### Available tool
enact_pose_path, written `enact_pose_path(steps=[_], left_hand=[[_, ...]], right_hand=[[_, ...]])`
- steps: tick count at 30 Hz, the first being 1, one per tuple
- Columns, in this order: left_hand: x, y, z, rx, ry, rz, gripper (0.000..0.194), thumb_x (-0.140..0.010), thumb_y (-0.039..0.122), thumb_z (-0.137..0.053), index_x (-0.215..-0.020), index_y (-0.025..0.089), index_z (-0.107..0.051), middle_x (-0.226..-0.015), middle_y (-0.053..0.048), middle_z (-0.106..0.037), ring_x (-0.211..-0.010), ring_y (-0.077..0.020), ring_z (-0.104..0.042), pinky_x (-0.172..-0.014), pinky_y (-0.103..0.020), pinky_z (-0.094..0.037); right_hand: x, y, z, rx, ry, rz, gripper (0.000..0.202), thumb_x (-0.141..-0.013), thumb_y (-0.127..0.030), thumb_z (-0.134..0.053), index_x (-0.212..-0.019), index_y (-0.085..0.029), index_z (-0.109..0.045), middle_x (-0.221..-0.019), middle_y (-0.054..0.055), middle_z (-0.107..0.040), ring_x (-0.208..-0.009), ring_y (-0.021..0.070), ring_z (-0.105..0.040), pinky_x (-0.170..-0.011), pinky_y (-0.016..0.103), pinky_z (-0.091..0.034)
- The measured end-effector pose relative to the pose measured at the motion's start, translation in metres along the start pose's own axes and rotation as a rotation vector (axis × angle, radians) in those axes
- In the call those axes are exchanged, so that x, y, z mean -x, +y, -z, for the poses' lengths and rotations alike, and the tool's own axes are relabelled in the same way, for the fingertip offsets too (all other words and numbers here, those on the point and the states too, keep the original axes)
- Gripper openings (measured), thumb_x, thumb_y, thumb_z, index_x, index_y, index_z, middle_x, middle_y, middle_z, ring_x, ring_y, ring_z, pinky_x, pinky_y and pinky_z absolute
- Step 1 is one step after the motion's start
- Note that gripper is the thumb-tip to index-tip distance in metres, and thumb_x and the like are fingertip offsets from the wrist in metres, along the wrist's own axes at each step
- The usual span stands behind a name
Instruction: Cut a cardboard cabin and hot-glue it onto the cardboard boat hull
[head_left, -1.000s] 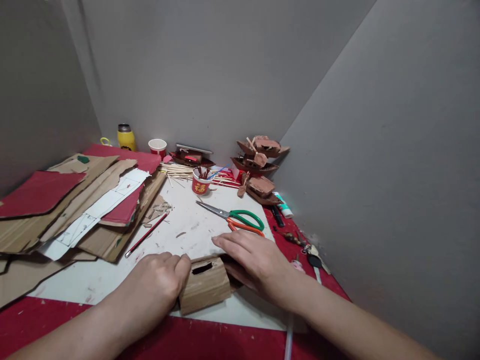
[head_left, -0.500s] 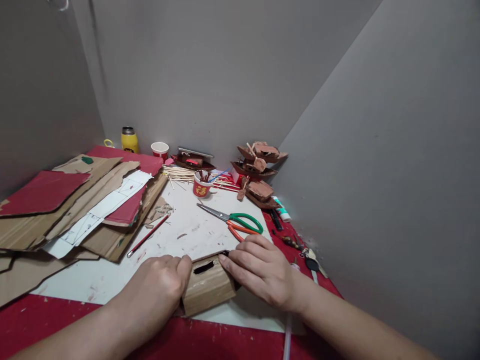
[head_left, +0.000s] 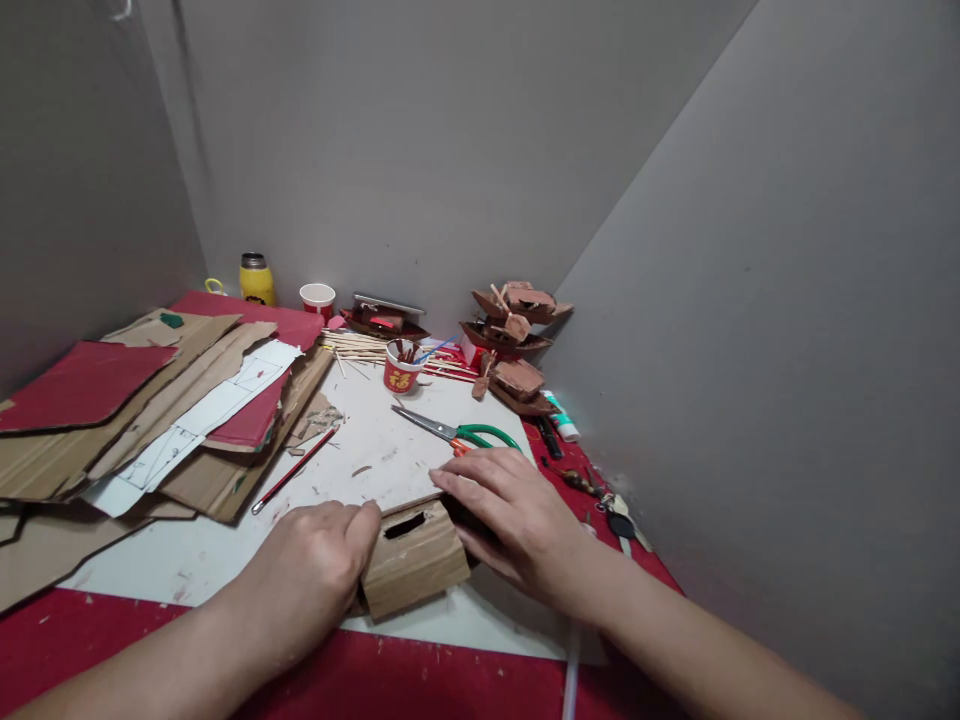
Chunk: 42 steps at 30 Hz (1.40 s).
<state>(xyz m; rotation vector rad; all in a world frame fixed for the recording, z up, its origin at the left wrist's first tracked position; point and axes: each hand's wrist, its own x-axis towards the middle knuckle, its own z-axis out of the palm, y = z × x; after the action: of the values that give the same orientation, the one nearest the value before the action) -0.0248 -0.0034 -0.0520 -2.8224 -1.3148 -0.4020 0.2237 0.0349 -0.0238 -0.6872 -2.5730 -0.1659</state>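
Note:
A folded brown cardboard piece (head_left: 416, 575), with a dark slot in its top face, is held low over the white board. My left hand (head_left: 319, 560) is closed on its left end, thumb on the upper edge. At the right end lies my right hand (head_left: 517, 530), curved around that side with its index finger stretched past the far edge; its thumb is hidden. Just beyond my right hand are scissors (head_left: 431, 424) with green and orange handles, partly covered by the fingers. A red pencil (head_left: 294, 470) lies to the left.
Cardboard sheets (head_left: 52, 460) and a drawn paper template (head_left: 187, 435) are piled at left. Behind stand a red paper cup (head_left: 403, 375), thin wooden sticks (head_left: 356, 346) and a yellow bottle (head_left: 257, 282). Several brown model boats (head_left: 525, 385) and keys (head_left: 621, 522) sit along the right.
My right hand has shifted up and forward over the right end, its index finger straightening and covering more of the scissors' handles. My left hand keeps its hold; the cardboard piece has barely moved.

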Motion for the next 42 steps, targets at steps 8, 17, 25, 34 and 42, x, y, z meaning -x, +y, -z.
enact_pose_path(steps=[8,17,25,34,42], left_hand=[[0.000,0.007,-0.004,-0.092,0.026,-0.170,0.026,-0.080,-0.003,-0.050,-0.100,0.010,-0.059,-0.080,-0.009,-0.070,-0.066,-0.0249,-0.066,-0.058,-0.038,-0.057],[-0.006,0.007,0.002,-0.092,-0.132,-0.136,0.018,-0.082,0.000,-0.053,-0.090,0.015,-0.059,-0.076,-0.006,-0.069,-0.062,-0.0234,-0.066,-0.057,-0.036,-0.056],[-0.007,0.005,0.001,-0.121,-0.151,-0.185,0.022,-0.083,0.001,-0.054,-0.100,0.013,-0.058,-0.085,-0.009,-0.070,-0.069,-0.0260,-0.066,-0.061,-0.039,-0.056],[-0.007,0.008,0.000,-0.097,-0.142,-0.207,0.020,-0.081,0.001,-0.049,-0.088,0.015,-0.061,-0.076,-0.008,-0.069,-0.060,-0.0248,-0.064,-0.053,-0.034,-0.050],[-0.018,-0.026,0.001,0.541,-0.087,0.374,0.029,-0.071,0.002,-0.046,-0.080,0.018,-0.068,-0.075,-0.005,-0.074,-0.071,-0.0226,-0.069,-0.061,-0.027,-0.045]], right_hand=[[-0.011,-0.006,-0.002,0.089,-0.132,0.104,0.025,-0.097,-0.012,-0.042,-0.092,-0.014,-0.066,-0.074,0.007,-0.067,-0.070,0.0204,-0.053,-0.068,0.035,-0.036],[-0.008,-0.006,-0.010,0.071,-0.223,0.124,0.025,-0.092,-0.009,-0.044,-0.076,-0.016,-0.062,-0.066,0.004,-0.059,-0.064,0.0186,-0.045,-0.065,0.032,-0.030],[-0.011,-0.003,-0.014,0.075,-0.321,0.146,0.016,-0.095,-0.013,-0.047,-0.094,-0.015,-0.063,-0.078,0.005,-0.064,-0.071,0.0201,-0.048,-0.068,0.033,-0.033],[-0.016,-0.007,-0.015,0.097,-0.369,0.243,0.021,-0.095,-0.010,-0.044,-0.081,-0.016,-0.060,-0.073,0.004,-0.062,-0.067,0.0184,-0.049,-0.062,0.032,-0.033],[-0.023,0.015,0.019,-0.010,-0.264,-0.208,0.034,-0.091,-0.025,-0.061,-0.123,-0.015,-0.057,-0.109,0.013,-0.069,-0.097,0.0250,-0.063,-0.082,0.037,-0.051]])
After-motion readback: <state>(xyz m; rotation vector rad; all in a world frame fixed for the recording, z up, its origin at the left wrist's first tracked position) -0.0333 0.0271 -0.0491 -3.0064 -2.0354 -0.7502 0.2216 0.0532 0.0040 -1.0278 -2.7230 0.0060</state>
